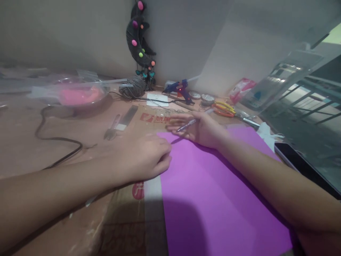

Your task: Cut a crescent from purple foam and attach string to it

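A large purple sheet of paper (197,192) lies over a flat piece of cardboard (122,224). My left hand (149,156) is at the sheet's left edge with its fingers curled in. It is slightly blurred, and whatever its fingers may hold is hidden. Above the sheet's far edge, my right hand (198,129) has a slim pen (187,125) lying across its fingers, point to the lower left. The other fingers of that hand are fairly straight. My right forearm crosses above the sheet.
Along the wall are a bowl with pink contents (80,94), grey yarn (132,87), a blue glue gun (178,88) and orange-yellow-handled pliers (223,109). A black cable (61,138) runs across the left. A phone (306,170) lies at the right edge.
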A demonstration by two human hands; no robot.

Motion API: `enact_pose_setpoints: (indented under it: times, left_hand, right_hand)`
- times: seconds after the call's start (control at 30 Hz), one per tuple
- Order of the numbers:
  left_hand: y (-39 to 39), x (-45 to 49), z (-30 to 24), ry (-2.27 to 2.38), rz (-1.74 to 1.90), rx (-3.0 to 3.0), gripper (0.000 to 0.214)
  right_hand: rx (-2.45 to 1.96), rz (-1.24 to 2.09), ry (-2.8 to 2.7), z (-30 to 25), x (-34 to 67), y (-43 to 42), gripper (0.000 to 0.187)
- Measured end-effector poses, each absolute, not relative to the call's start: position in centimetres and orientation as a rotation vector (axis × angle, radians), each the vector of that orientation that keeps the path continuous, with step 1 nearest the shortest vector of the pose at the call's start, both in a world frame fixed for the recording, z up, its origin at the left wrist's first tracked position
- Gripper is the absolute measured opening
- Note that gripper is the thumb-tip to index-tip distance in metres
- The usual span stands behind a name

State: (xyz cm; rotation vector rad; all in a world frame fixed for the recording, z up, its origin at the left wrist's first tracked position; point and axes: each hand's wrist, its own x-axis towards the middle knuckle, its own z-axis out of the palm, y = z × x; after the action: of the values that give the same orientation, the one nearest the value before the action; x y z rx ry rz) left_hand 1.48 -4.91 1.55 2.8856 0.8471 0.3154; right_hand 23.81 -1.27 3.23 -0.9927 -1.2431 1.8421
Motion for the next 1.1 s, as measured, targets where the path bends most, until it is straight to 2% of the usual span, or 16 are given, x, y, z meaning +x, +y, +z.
enact_pose_setpoints:
  times: [0.2,0.33,0.47,0.73,1.1]
  left_hand:
    - [-2.7,0.6,1.5,0.907,0.451,2.859,0.018]
    - [0.0,-0.3,1.0,1.033,0.598,2.801,0.012]
    - [1.0,-0.6,0.5,1.068,0.683,2.776,0.01]
    - [0.4,-0.1,-0.5,1.052,0.737,2.657,0.035]
    - [0.5,0.0,-0.4,1.088,0.632,2.675,0.04]
  right_hand:
    - [-0.985,1.44,-1.331,2.4,24.0,-1.0,0.046]
    - [-1.198,1.156,-1.513,2.6,24.4,-1.3,0.029]
    - [-1.32,0.904,-1.742,2.6,23.6,-1.5,0.025]
    - [-1.431,0.693,-1.834,2.0,22.1,-1.8,0.033]
    - [-1.379,0.657,-1.914,1.8,21.7,-1.8,0.032]
